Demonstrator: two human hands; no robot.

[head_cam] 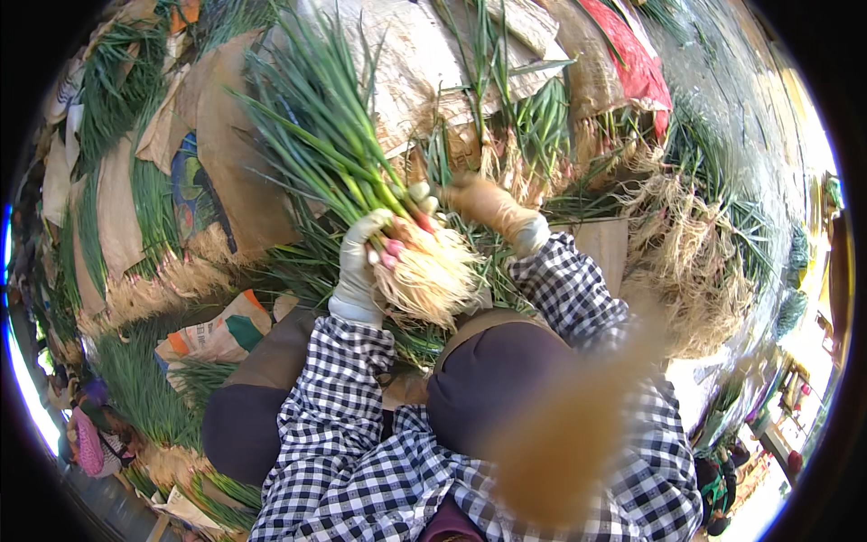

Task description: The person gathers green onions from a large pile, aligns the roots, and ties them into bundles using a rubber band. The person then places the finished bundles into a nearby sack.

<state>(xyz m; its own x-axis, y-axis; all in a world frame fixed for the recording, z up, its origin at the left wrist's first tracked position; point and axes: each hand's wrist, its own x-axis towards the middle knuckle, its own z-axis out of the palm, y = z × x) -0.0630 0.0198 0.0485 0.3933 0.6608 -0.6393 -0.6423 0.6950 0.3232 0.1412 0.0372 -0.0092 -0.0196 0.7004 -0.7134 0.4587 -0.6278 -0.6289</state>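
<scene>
My gloved left hand (362, 264) grips a bunch of green onions (352, 162) just above the bulbs. Their green leaves slant up and to the left, while a thick tuft of pale roots (430, 271) spreads toward my knees. Pink and white bulbs (393, 251) show beside my left thumb. Close to the right side of the bunch is my gloved right hand (491, 203), blurred, its fingers curled near a pair of whitish bulbs (420, 193). Whether those fingers hold anything cannot be made out.
Loose green leaves (501, 271) litter the ground between my knees. A heap of rooted onions (691, 237) lies at right, with more bunches (159, 264) under brown sacking (237, 149) at left. A printed sack (213, 332) lies by my left knee. People (98, 440) sit farther off.
</scene>
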